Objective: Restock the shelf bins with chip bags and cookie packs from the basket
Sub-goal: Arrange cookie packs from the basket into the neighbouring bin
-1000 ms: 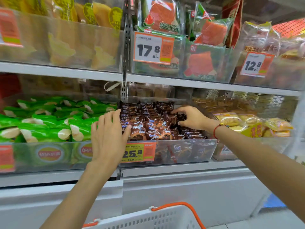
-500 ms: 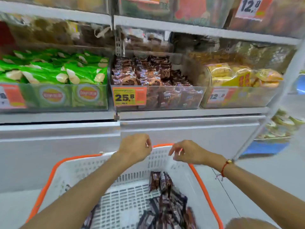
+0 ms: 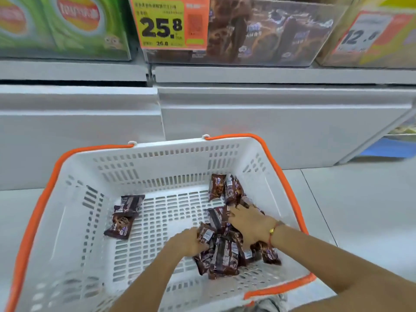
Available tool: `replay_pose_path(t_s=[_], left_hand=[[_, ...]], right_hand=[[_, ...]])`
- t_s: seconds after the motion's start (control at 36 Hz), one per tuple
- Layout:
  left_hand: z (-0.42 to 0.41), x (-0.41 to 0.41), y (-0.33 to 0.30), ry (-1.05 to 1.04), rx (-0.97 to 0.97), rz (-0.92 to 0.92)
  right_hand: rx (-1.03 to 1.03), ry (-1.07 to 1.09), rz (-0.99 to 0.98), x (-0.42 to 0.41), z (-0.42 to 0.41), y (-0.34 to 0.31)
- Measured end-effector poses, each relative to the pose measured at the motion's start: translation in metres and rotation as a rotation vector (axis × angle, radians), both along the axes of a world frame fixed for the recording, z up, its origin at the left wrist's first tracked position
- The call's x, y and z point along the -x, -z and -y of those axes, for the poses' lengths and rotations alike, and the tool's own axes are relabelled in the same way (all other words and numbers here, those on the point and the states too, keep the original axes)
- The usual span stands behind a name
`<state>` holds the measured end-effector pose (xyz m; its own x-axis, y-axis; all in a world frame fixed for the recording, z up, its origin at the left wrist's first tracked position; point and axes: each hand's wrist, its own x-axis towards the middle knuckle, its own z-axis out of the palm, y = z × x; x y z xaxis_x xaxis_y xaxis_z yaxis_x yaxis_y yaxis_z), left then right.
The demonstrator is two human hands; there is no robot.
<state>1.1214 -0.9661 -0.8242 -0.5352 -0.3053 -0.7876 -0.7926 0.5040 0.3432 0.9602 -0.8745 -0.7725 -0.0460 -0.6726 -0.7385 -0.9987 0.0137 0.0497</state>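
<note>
Left grip (image 3: 188,240) on cookie pack (image 3: 206,234)

Basket (image 3: 157,158) before the shelf (image 3: 270,75), cookie packs (image 3: 222,255) inside at right, two packs (image 3: 123,216) at left

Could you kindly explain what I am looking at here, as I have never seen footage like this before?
There is no machine here: a person wears a camera on the head, looking down at their own bare hands. Both reach into a white basket with orange handles. The left hand grips a brown cookie pack; the right hand rests on the pile of packs. Two more packs lie apart. Above, the clear shelf bin holds the same cookies, behind a price tag.
</note>
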Motion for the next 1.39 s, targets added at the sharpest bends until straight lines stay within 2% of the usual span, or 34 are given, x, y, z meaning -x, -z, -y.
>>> replay_pose_path(t_s=[0.14,0.25,0.39,0.53,0.64,0.75,0.94,1.06,1.17,1.28,1.39], left_hand=[[-0.01,-0.005,0.018,-0.089,0.093,-0.069],[0.0,0.001,0.016,-0.07,0.005,-0.068],[0.028,0.007,-0.017,-0.318,-0.354,-0.155],[0.052,0.014,-0.064,-0.485,-0.569,-0.278],[0.066,0.022,-0.105,-0.494,-0.702,-0.398],[0.078,0.031,-0.154,-0.468,-0.645,-0.485],[0.099,0.035,-0.256,-0.339,-0.515,-0.588],[0.108,0.033,-0.306,-0.276,-0.4,-0.654],[0.114,0.028,-0.327,-0.301,-0.244,-0.867],[0.115,0.032,-0.335,-0.306,-0.072,-0.981],[0.116,0.043,-0.346,-0.321,-0.049,-1.128]], right_hand=[[-0.017,-0.026,0.063,0.006,0.001,0.008],[-0.032,-0.007,0.084,0.007,0.008,0.008],[0.0,0.284,0.243,0.005,0.019,-0.011],[0.162,0.608,0.46,0.003,0.036,-0.055],[0.33,0.844,0.597,0.005,0.047,-0.099],[0.508,1.006,0.708,0.015,0.052,-0.146],[0.63,1.032,0.926,0.028,0.044,-0.221],[0.768,1.017,0.938,0.029,0.046,-0.251],[0.895,1.014,0.9,0.028,0.049,-0.271],[1.043,0.934,0.867,0.026,0.054,-0.288],[1.154,0.862,0.923,0.028,0.063,-0.31]])
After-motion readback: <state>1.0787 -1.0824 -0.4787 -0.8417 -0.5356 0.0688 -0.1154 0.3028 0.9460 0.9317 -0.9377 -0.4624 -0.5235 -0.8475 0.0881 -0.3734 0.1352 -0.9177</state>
